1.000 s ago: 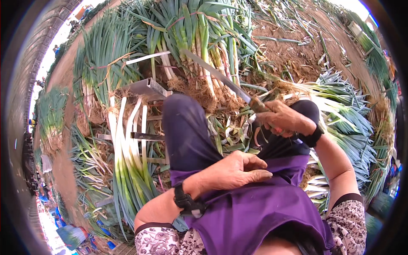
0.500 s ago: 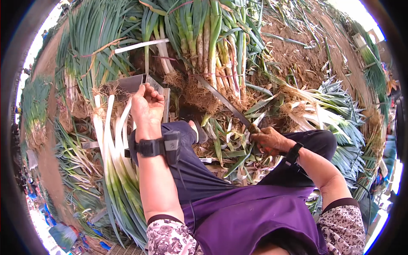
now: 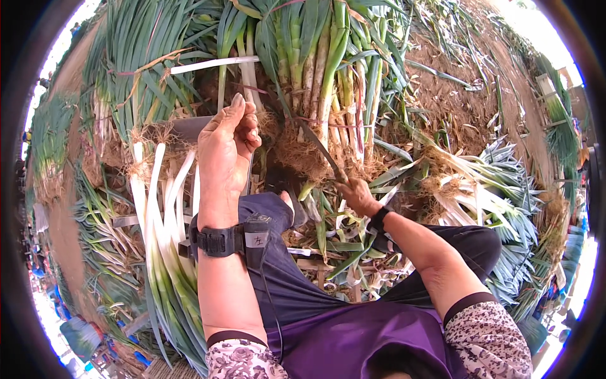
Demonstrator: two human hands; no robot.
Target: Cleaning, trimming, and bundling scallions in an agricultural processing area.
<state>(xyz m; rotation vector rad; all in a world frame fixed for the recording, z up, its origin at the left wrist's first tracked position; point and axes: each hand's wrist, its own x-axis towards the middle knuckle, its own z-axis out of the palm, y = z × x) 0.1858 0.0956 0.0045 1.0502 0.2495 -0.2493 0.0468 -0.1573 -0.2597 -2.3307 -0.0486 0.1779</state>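
Note:
My right hand point(image 3: 360, 196) grips the handle of a long knife point(image 3: 320, 145). Its narrow blade slants up and left across the root end of a tied bundle of long green onions point(image 3: 309, 69); I cannot tell whether it touches them. My left hand point(image 3: 228, 142) is raised, its fingers loosely curled and nothing seen in them. Beneath that hand is a flat metal piece point(image 3: 189, 128), partly hidden. Beside my left forearm lie several loose green onions point(image 3: 158, 221), white stems and roots pointing away from me.
Another upright onion bundle point(image 3: 148, 69) stands at the far left. Onions with blue-green leaves point(image 3: 499, 196) lie at the right. Between my knees are cut leaves and scraps point(image 3: 353, 252). Bare soil point(image 3: 451, 76) with dry peelings stretches beyond. A cable point(image 3: 268, 297) runs along my left forearm.
My right hand has moved left and away from me with the knife, nearer the tied bundle. My left hand has risen slightly and turned, its fingers still curled.

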